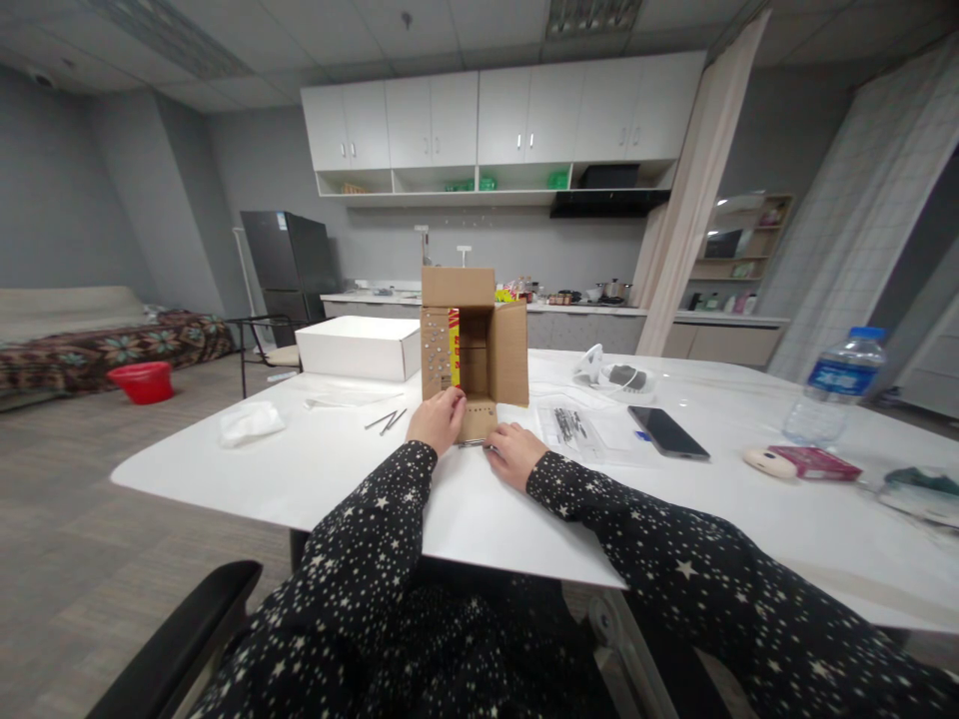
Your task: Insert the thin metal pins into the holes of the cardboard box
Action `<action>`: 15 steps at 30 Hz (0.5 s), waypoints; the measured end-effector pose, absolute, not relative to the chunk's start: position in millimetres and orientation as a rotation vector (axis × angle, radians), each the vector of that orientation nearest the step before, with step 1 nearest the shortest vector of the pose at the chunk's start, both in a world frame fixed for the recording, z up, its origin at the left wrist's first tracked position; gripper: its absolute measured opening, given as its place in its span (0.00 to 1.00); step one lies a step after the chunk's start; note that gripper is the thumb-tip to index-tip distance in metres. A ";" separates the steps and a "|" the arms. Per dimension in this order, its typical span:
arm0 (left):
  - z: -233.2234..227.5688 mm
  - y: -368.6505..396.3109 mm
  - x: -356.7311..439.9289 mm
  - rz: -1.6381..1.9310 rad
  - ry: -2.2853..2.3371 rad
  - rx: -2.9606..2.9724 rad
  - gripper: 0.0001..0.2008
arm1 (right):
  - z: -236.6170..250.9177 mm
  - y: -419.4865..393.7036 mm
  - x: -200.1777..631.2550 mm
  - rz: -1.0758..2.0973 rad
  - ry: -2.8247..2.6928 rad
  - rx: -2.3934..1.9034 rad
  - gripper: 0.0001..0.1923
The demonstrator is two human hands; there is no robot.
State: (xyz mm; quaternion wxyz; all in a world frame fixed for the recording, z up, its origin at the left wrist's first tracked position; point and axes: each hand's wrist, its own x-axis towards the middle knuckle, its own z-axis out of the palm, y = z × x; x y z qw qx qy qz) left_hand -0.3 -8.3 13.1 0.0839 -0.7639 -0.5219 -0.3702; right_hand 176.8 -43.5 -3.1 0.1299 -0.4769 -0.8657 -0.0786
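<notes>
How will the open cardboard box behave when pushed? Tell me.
The cardboard box is probably light for its size, since its open front shows a hollow inside. Standing taller than wide, it may tip if pushed high up. Its spread flaps would likely bend.

On the table (465, 519), a carton (494, 359) stands just behind the left hand (437, 419) and right hand (516, 454). Left of it lie rods (393, 422), a tissue (253, 423) toward the left corner, and a box (352, 348) by the far edge; right, a phone (666, 432), then a bottle (835, 384).

The white table (337, 461) carries — cardboard box (512, 355), phone (668, 432), bottle (835, 384).
</notes>
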 end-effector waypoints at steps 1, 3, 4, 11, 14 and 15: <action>13.1 -8.3 -0.5 -1.113 -1.561 -2.277 0.12 | -3.2 -43.4 176.8 -0.227 -2.517 -1.389 0.14; 13.0 -8.6 -0.7 -1.129 -1.566 -2.272 0.11 | -3.6 -43.0 176.6 -0.219 -2.523 -1.397 0.14; 13.0 -8.9 -0.7 -1.134 -1.572 -2.268 0.11 | -3.8 -42.9 176.5 -0.215 -2.525 -1.400 0.14; 11.8 -6.7 -1.5 -1.067 -1.589 -2.257 0.09 | -3.0 -43.2 176.5 -0.226 -2.520 -1.392 0.13; 10.9 -4.7 -2.5 -1.002 -1.591 -2.252 0.10 | -2.3 -43.7 176.4 -0.222 -2.522 -1.390 0.13; 10.7 -4.3 -2.8 -0.985 -1.596 -2.247 0.10 | -2.2 -43.9 176.4 -0.221 -2.523 -1.388 0.13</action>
